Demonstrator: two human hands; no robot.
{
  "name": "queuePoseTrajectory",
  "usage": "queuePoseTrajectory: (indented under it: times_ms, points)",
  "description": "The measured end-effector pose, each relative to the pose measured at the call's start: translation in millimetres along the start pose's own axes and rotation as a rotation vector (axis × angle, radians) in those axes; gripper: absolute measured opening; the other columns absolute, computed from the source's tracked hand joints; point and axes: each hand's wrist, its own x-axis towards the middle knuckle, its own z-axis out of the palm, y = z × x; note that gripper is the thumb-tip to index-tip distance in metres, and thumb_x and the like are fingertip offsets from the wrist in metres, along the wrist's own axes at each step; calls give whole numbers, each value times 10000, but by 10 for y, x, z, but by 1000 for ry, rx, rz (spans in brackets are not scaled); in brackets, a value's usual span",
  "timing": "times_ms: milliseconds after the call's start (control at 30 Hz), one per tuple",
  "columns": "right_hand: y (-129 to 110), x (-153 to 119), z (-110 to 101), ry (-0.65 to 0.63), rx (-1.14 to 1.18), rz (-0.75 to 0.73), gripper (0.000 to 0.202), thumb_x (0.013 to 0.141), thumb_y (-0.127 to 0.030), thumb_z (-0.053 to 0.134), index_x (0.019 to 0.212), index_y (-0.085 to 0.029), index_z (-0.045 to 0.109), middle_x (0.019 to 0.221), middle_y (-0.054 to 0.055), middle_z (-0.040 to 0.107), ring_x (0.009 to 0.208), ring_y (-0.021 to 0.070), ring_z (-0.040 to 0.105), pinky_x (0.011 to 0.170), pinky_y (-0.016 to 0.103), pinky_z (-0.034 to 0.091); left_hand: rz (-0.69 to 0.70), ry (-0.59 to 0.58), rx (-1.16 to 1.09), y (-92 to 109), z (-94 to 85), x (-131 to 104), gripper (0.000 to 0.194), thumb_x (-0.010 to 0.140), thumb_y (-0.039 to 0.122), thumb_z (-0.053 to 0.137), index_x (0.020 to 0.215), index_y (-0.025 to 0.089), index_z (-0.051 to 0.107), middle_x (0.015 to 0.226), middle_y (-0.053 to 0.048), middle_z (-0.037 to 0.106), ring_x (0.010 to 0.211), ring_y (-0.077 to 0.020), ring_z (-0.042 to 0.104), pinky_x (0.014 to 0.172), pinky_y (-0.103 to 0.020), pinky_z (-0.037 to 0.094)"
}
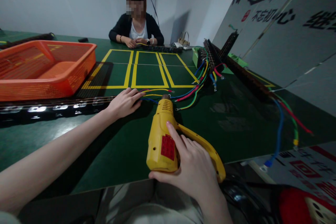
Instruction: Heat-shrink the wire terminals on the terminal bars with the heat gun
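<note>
Left hand [125,103] stretched forward, palm down; right hand [193,168] curled closed.

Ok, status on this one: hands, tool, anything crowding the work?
Right hand grips yellow heat gun. Left hand presses coloured wires at black strip. Orange basket close by, left.

Yellow heat gun [164,136] on green table, nozzle at coloured wires [157,92].
</note>
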Motion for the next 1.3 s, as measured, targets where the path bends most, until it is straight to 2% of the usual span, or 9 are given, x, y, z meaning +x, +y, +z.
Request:
queuePoseTrajectory:
  times_ms: [267, 400, 633, 767, 1000, 1300]
  points:
    - [-4, -29, 9, 41, -27, -13, 1170, 540, -773, 641, 1472, -245, 171, 963, 72, 626, 831, 270, 611, 717, 396, 480, 7, 10, -13, 32, -8, 25, 438, 928, 328, 314, 1279, 144, 500, 1062, -121, 597, 935, -236, 533, 871, -392, 442]
    - [-100, -13, 66, 40, -22, -32, 1155, 567, -821, 568, 1475, -238, 155, 937, 78, 611, 830, 280, 599, 728, 423, 478, -1, -2, 15, 36, -12, 22, 438, 931, 336, 308, 1272, 145, 507, 1058, -113, 597, 915, -235, 532, 860, -383, 441]
    - [-329, 113, 154, -34, 41, -109, 1142, 593, -864, 472, 1479, -214, 164, 909, 90, 598, 818, 283, 596, 713, 428, 469, -18, -30, 12, 50, -32, 32, 435, 915, 326, 365, 1294, 147, 483, 1032, -110, 600, 891, -234, 535, 845, -377, 448]
    - [-373, 135, 188, -43, 43, -134, 1133, 612, -855, 459, 1483, -200, 149, 903, 95, 597, 820, 286, 599, 718, 428, 461, -16, -45, -2, 40, -44, 29, 427, 910, 316, 378, 1284, 142, 486, 1044, -113, 596, 916, -236, 534, 863, -368, 446]
    - [-300, 108, 133, -36, 46, -140, 1066, 644, -823, 466, 1479, -233, 164, 898, 72, 599, 811, 264, 595, 708, 406, 457, 0, -27, -18, 12, -30, 8, 430, 916, 328, 352, 1283, 147, 489, 1043, -118, 592, 910, -235, 530, 847, -378, 451]
    - [-57, 39, 11, -33, 30, -27, 1174, 529, -819, 599, 1471, -263, 171, 993, 75, 621, 881, 278, 604, 764, 413, 463, -8, -8, -23, 1, 6, 6, 434, 927, 342, 322, 1282, 167, 499, 1049, -114, 597, 929, -231, 536, 863, -385, 455]
